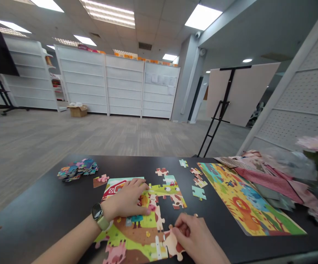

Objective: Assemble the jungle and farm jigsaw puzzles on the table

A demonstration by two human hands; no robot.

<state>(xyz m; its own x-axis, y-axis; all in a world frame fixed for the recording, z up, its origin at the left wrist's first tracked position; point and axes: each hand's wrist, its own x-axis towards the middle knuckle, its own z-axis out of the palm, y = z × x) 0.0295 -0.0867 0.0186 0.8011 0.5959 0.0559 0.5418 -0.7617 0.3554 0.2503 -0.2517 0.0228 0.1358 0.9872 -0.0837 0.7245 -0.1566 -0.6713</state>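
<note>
A partly joined farm jigsaw puzzle (148, 240) lies on the black table, showing a red barn, cows, pigs and a white fence. My left hand (128, 198), wearing a watch on the wrist, rests flat over its upper middle with the fingers stretched out, hiding that part of the picture. At the puzzle's lower right edge, my right hand (196, 234) has its fingers closed on a cow-patterned puzzle piece (172, 242). That piece touches or nearly touches the fence part; whether it is locked in, I cannot tell. Another small piece shows just beyond the right fingers.
Loose pieces lie beyond the puzzle, among them a light blue one (199, 193) and a pink one (101, 180). A pile of pieces (78, 169) sits at the far left. To the right are a lion picture sheet (247, 201) and a pink cloth bundle (274, 179).
</note>
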